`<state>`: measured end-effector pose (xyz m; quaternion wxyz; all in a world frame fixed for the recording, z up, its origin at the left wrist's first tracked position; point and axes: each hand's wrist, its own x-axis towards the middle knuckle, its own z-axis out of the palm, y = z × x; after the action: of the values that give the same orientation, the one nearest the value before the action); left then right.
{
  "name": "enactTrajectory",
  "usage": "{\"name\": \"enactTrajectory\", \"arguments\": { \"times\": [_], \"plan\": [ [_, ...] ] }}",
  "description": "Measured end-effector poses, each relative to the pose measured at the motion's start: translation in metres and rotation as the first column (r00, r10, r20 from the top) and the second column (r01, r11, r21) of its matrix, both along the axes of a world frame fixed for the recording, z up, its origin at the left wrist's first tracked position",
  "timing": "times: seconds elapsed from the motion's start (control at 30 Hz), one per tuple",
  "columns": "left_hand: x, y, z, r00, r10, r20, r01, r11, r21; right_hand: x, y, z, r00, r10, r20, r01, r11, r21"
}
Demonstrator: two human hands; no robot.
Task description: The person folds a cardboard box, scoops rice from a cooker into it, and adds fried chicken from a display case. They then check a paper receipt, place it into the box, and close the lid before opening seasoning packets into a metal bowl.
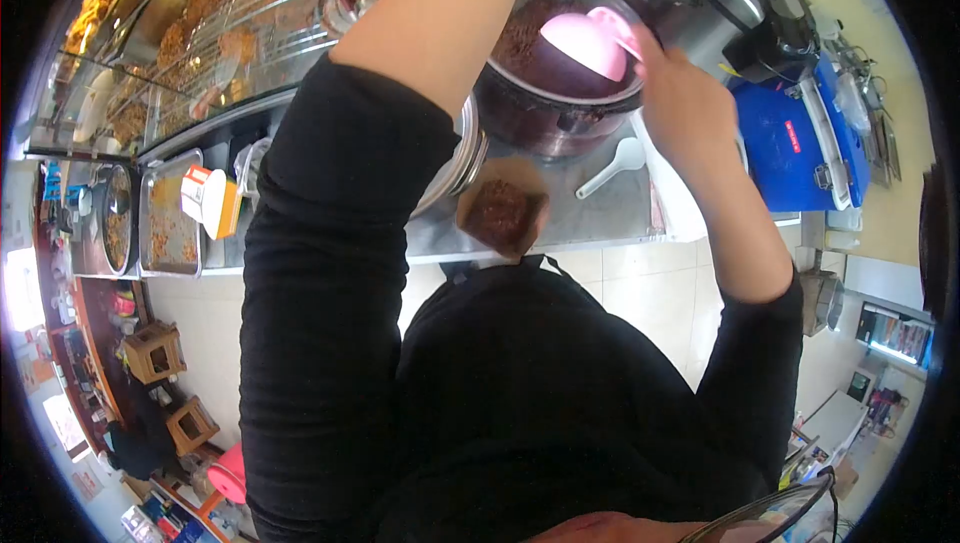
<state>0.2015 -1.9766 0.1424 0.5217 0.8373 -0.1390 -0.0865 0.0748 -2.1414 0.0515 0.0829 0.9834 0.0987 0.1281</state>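
My right hand (690,103) is closed round the handle of a pink scoop (582,46), which is tilted inside the inner pot of a rice cooker (560,118). Dark reddish-brown rice (518,38) shows beside the scoop. My left forearm crosses the pot's left side and runs out past the top edge, so that hand is out of sight. In front of the cooker stands an open brown paper food box (503,215) with the same dark rice inside. A white spoon (615,167) lies on the steel counter to the box's right.
A glass display case (200,53) with fried food on racks stands at left. Below it are a metal tray (170,213) and an orange-and-white carton (212,201). Stacked metal lids (462,158) sit left of the box. A blue case (800,143) is at right.
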Motion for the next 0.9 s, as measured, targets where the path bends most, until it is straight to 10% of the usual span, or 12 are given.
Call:
{"name": "enactTrajectory", "arguments": {
  "times": [0.27,0.37,0.6,0.77,0.9],
  "plan": [
    [0.034,-0.012,-0.027,0.997,0.071,0.021,-0.072,0.995,0.063,0.126,0.029,-0.063,0.920,0.327,-0.215,-0.361,0.921,-0.144],
    [0.028,-0.009,-0.022,0.999,0.045,-0.004,-0.045,0.998,0.043,0.140,0.022,-0.055,0.888,0.115,-0.446,-0.107,0.993,0.041],
    [0.023,-0.007,-0.031,0.997,0.066,0.043,-0.067,0.998,0.012,0.140,0.008,-0.041,0.595,0.280,-0.753,-0.308,0.945,0.108],
    [0.030,-0.006,-0.028,0.999,0.045,0.002,-0.045,0.996,0.075,0.129,-0.036,-0.014,0.357,0.240,-0.903,0.174,0.932,0.317],
    [0.023,-0.010,-0.026,0.998,0.039,-0.052,-0.037,0.998,0.044,0.109,-0.058,-0.003,0.480,0.228,-0.847,0.368,0.824,0.430]
  ]
}}
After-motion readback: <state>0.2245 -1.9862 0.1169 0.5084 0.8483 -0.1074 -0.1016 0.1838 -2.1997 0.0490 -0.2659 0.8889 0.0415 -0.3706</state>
